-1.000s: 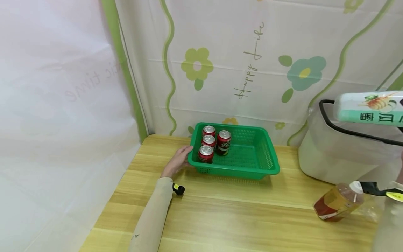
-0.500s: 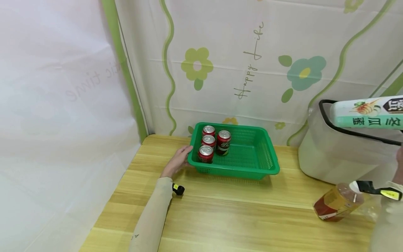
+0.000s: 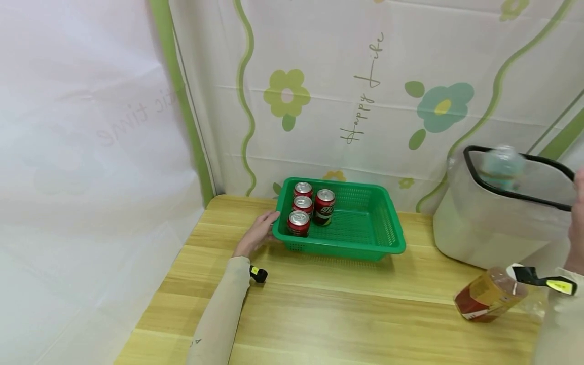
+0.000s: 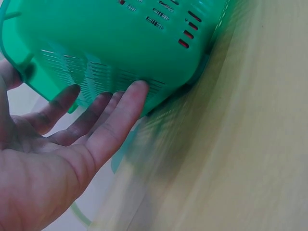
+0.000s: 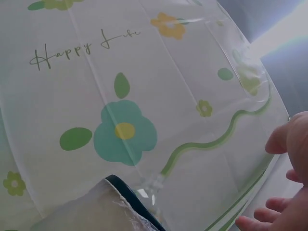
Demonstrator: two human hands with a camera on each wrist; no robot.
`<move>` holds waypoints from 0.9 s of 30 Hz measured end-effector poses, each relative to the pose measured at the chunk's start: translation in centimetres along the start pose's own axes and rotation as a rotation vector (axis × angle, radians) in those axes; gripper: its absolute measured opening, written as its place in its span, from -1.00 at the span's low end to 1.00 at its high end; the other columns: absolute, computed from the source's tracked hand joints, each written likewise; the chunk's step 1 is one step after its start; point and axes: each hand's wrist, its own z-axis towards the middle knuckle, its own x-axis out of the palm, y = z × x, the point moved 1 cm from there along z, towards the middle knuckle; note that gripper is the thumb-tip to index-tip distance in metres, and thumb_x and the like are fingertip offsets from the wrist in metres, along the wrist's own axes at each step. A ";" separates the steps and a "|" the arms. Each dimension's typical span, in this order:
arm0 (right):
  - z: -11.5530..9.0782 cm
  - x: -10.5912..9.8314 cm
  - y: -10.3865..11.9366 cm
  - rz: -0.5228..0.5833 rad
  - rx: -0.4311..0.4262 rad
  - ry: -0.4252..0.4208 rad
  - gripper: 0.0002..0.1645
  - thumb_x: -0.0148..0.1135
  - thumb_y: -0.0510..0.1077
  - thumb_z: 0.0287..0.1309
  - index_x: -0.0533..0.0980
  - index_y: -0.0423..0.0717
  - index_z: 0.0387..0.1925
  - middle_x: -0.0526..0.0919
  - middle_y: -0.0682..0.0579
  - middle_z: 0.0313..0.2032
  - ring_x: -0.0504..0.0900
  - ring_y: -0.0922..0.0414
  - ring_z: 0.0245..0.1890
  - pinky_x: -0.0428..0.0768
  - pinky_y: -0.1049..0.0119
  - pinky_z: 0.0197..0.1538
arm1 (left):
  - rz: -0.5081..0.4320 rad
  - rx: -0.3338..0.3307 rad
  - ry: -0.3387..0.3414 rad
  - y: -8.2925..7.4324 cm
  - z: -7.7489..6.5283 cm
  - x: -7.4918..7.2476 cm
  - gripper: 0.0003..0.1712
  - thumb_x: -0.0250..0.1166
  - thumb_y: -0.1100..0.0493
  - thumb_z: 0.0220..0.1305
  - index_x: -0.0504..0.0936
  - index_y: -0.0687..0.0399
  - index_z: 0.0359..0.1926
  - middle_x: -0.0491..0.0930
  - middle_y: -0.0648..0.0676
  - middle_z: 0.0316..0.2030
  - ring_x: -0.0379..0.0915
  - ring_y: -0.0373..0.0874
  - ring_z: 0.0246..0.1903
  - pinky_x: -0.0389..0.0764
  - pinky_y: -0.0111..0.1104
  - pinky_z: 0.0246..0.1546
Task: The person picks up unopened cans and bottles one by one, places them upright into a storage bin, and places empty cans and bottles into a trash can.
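My left hand [image 3: 259, 230] is at the left end of a green plastic basket [image 3: 349, 251]. In the left wrist view, its fairly straight fingers [image 4: 113, 122] touch the basket's slotted outer wall below the rim. Several red drink cans [image 3: 298, 223] stand upright at the basket's left side. My right hand [image 3: 578, 228], cut off by the frame edge, is beside a whitish bin [image 3: 493, 228] with a black rim. Its fingers are loosely spread with nothing between them in the right wrist view. A blurred pale-green and white package [image 3: 504, 166] is partly inside the bin.
A bottle of amber drink [image 3: 489, 296] with a red and yellow label lies on the wooden table [image 3: 347, 324], in front of the bin. White curtains [image 3: 319, 45] printed with flowers hang behind the table and along its left side.
My right hand has let go of the pale-green and white package, which has dropped from above the bin into its mouth. My left hand and the basket have stayed put.
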 end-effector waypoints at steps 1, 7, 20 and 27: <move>-0.1 0.0 0.0 -0.013 0.011 0.014 -0.68 -0.07 -0.16 0.47 0.44 0.42 -0.25 0.39 0.55 -0.29 0.37 0.60 -0.24 0.25 0.59 0.18 | -0.001 0.002 -0.009 0.1 0.1 0.0 -0.38 -0.08 -0.20 0.52 0.28 0.08 0.37 0.47 0.27 0.20 0.63 -0.08 -0.07 0.54 0.15 0.09; -1.2 -0.2 0.3 -0.002 0.042 0.054 -0.74 -0.06 -0.17 0.41 0.42 0.35 -0.19 0.40 0.41 -0.18 0.41 0.60 -0.31 0.44 0.66 0.02 | 0.006 0.015 -0.039 0.3 0.1 0.1 -0.34 -0.01 -0.26 0.46 0.33 0.07 0.34 0.52 0.24 0.14 0.64 -0.06 -0.09 0.59 0.10 0.04; -5.8 -1.4 1.2 -0.062 0.010 0.124 -0.71 0.08 -0.24 0.36 0.58 0.17 -0.05 0.50 0.40 -0.34 0.51 0.60 -0.43 0.34 0.75 -0.35 | -0.007 0.019 -0.053 0.5 0.3 0.2 -0.42 -0.01 -0.25 0.46 0.40 0.02 0.27 0.56 0.21 0.10 0.65 -0.04 -0.10 0.62 0.10 -0.01; -7.5 -2.0 0.5 -0.117 0.057 0.120 -0.66 0.07 -0.22 0.36 0.56 0.12 0.08 0.50 0.48 -0.33 0.49 0.63 -0.42 0.31 0.75 -0.34 | 0.000 0.015 -0.061 0.5 0.3 0.1 -0.43 0.00 -0.25 0.45 0.41 -0.02 0.27 0.56 0.19 0.12 0.63 -0.01 -0.05 0.65 0.04 -0.02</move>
